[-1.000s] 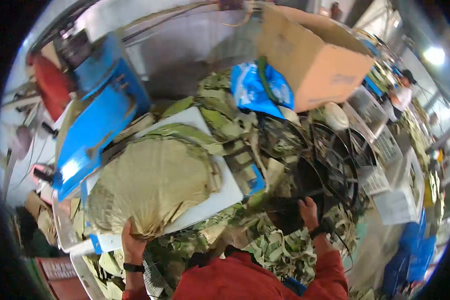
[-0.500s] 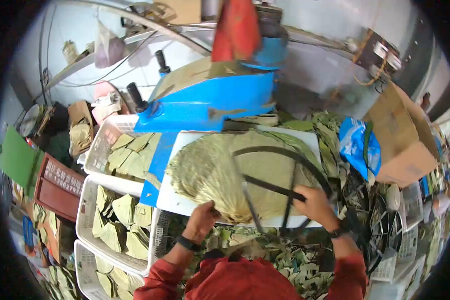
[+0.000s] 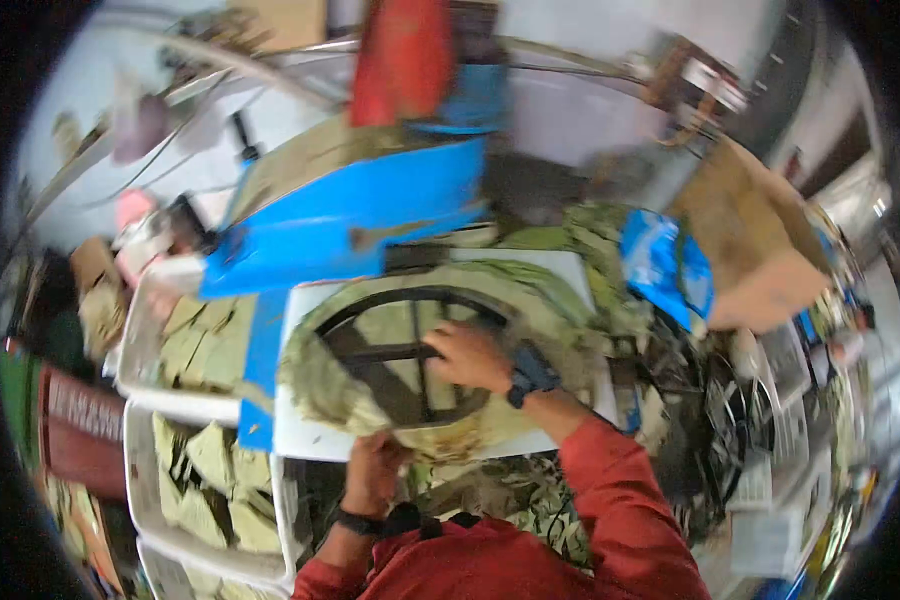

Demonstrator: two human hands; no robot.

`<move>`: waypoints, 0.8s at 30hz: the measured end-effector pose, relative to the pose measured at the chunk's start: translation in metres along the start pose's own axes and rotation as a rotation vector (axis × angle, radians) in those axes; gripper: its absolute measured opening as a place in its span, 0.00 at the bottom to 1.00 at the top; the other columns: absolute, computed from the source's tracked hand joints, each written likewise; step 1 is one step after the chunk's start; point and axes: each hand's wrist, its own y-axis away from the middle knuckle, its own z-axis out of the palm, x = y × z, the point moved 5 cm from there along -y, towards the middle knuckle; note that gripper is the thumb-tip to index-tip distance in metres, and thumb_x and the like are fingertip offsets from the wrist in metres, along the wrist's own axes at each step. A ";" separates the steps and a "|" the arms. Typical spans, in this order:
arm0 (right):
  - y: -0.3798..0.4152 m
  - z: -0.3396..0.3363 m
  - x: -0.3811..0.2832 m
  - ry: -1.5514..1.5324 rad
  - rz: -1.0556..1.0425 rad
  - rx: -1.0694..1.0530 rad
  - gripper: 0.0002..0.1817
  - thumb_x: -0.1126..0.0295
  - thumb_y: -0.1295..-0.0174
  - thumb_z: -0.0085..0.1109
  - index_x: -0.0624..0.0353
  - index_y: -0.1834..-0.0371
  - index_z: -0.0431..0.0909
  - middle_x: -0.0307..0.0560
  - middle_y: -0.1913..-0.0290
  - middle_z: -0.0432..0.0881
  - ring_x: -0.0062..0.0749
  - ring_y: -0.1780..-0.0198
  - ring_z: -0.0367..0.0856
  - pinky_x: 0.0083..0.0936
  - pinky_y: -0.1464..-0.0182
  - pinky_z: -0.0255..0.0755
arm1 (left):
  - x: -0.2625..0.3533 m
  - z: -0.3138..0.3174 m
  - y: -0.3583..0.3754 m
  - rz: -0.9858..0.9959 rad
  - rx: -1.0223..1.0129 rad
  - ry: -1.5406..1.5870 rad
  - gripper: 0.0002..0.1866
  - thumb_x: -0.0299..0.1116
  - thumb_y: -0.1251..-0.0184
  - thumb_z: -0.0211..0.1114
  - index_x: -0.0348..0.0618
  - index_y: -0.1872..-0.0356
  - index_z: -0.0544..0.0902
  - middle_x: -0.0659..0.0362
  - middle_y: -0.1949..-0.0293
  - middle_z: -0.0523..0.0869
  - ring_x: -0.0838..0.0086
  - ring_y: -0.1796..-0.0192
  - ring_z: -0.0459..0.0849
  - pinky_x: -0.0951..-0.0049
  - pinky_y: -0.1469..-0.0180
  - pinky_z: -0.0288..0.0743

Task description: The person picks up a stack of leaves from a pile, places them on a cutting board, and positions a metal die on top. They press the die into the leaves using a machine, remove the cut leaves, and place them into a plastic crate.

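A stack of large dried green leaves (image 3: pixel 315 385) lies on a white board (image 3: pixel 288 420). On top of it rests a round black cutting die (image 3: pixel 355 353), a ring with crossing bars. My right hand (image 3: pixel 470 355) is at the centre of the die, fingers bent over a crossbar, slightly blurred. At the near edge of the stack, my left hand (image 3: pixel 375 470) has its fingers closed on the gathered leaf ends; the fingertips are partly hidden.
Behind the board stands a blue press (image 3: pixel 345 215) with black handles. White baskets (image 3: pixel 135 470) of cut leaf pieces are stacked at left. A cardboard box (image 3: pixel 760 240) and a blue bag (image 3: pixel 660 260) sit at right. More black rings (image 3: pixel 735 425) stand below them.
The black die has gone from tilted above the leaves to lying on the stack, moved leftward by my right hand. My left hand stays at the near leaf edge. The camera view has shifted.
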 end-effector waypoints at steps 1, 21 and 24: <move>0.014 -0.011 0.001 -0.005 -0.031 0.170 0.19 0.62 0.42 0.56 0.57 0.49 0.74 0.54 0.54 0.76 0.50 0.57 0.76 0.43 0.57 0.71 | 0.008 0.012 0.004 0.088 0.034 -0.045 0.05 0.29 0.35 0.53 0.41 0.67 0.76 0.58 0.71 0.80 0.69 0.70 0.79 0.64 0.67 0.77; 0.354 -0.020 0.318 -1.157 0.910 1.046 0.12 0.79 0.40 0.50 0.60 0.55 0.78 0.42 0.63 0.81 0.30 0.65 0.79 0.30 0.65 0.72 | 0.019 0.014 0.039 0.015 0.006 -0.083 0.10 0.36 0.34 0.55 0.39 0.62 0.77 0.50 0.62 0.84 0.58 0.55 0.83 0.59 0.46 0.76; 0.323 -0.099 0.194 -1.202 0.895 1.045 0.12 0.80 0.44 0.53 0.60 0.56 0.78 0.45 0.59 0.81 0.33 0.60 0.80 0.30 0.61 0.73 | 0.051 0.012 0.062 -0.065 0.094 -0.511 0.16 0.38 0.33 0.55 0.37 0.53 0.77 0.48 0.58 0.84 0.60 0.55 0.84 0.60 0.49 0.78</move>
